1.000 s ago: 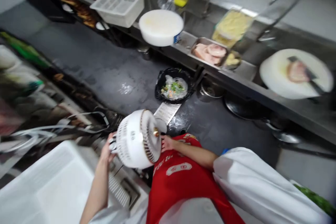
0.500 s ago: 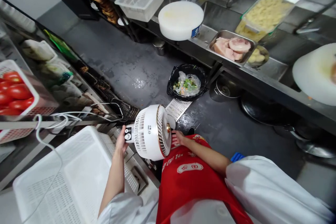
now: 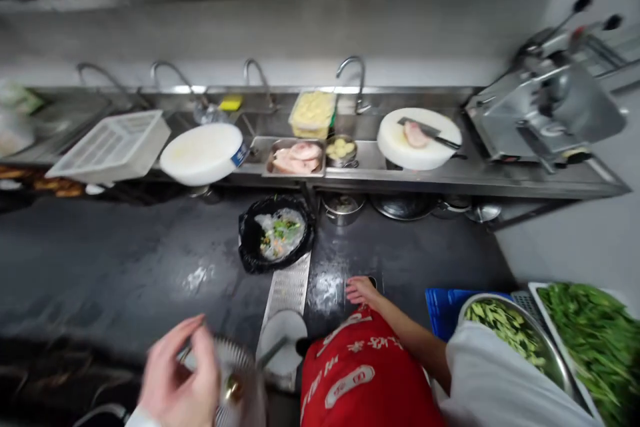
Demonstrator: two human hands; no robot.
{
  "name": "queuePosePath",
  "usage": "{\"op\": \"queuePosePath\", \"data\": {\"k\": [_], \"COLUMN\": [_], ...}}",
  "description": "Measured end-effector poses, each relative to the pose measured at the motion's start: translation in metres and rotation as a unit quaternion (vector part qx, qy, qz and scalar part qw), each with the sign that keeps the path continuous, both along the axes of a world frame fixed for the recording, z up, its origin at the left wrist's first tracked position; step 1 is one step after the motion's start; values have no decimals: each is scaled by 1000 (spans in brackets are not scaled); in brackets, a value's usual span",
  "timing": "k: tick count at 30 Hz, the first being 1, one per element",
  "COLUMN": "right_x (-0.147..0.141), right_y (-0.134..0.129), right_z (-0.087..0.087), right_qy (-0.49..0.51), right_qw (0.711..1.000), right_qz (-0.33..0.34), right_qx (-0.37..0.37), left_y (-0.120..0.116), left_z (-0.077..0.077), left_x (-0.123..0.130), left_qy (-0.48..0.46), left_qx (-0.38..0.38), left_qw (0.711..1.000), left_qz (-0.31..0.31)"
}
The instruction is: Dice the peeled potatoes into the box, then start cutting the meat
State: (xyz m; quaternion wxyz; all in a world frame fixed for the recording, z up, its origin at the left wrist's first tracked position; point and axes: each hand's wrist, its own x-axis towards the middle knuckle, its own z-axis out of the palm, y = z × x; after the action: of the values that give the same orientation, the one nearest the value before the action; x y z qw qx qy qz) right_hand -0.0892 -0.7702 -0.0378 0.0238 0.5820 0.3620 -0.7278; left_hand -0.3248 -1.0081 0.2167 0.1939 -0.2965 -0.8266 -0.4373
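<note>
My left hand [image 3: 180, 377] is raised at the lower left, blurred, its fingers curved and the thumb apart, with nothing visible in it. Behind and just right of it is the white fan [image 3: 244, 387], its gold hub and round grille facing up; its lower part is cut off by the frame. Close to the red apron [image 3: 345, 373], my right hand [image 3: 361, 289] hangs over the floor with fingers stretched out, holding nothing. A round white base [image 3: 283, 340] with a grey stem stands on the floor beside the fan.
A black-lined bin [image 3: 250, 247] with scraps stands by the counter. Along the steel counter [image 3: 360, 180] are a white basket [image 3: 113, 147], two round chopping boards, one with a cleaver [image 3: 425, 128], a meat tray [image 3: 296, 159] and a slicer [image 3: 545, 107]. Greens [image 3: 590, 340] lie at the right.
The view has swung right toward the counter. Both hands have come off the fan, which now sits low at the frame's bottom edge. My left hand has lifted.
</note>
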Motion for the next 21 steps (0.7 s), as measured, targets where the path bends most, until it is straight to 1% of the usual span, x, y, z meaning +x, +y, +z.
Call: {"op": "queuePosePath", "data": {"k": [1,2,3,4,5,6,7,8,9,10,11,13,14,15,17,19,21], "right_x": [15,31,47,65,83,101,120,139,157,173,187,207,213,217,220,220,223], "right_y": [18,36,55,76,97,119,141,164,185,205,225,259,274,289,315,340,364], "right_z": [0,0,0,0,0,1,3,5,8,11,14,18,19,19,16,12,8], "right_qy": [8,16,24,29,30,28,23,18,13,11,11,14,16,18,18,17,3], "right_qw": [1000,999,998,996,994,991,988,984,980,976,972,964,960,956,951,950,953], "right_qz": [-21,-42,-63,-84,-105,-127,-148,-168,-187,-201,-214,-239,-251,-261,-272,-269,-258], "right_qx": [5,9,14,20,28,38,49,62,74,84,95,115,125,135,148,155,160], "left_y": [44,87,129,169,206,241,274,305,336,367,400,467,502,537,606,672,734], "left_z": [-10,-23,-37,-51,-64,-75,-85,-93,-100,-107,-114,-131,-139,-148,-164,-179,-192], "left_x": [11,23,37,51,66,82,97,112,125,135,142,145,141,134,116,94,76], "left_qy": [-7,-26,-47,-61,-72,-84,-96,-110,-126,-143,-164,-224,-270,-326,-439,-481,-491], "left_qx": [-44,-108,-183,-262,-336,-398,-441,-462,-462,-444,-414,-347,-317,-297,-271,-269,-278], "left_qw": [995,980,956,924,888,848,810,779,756,745,742,749,755,761,764,766,767], "left_qz": [-84,-163,-226,-273,-307,-341,-374,-410,-446,-477,-501,-519,-507,-476,-387,-331,-304]}}
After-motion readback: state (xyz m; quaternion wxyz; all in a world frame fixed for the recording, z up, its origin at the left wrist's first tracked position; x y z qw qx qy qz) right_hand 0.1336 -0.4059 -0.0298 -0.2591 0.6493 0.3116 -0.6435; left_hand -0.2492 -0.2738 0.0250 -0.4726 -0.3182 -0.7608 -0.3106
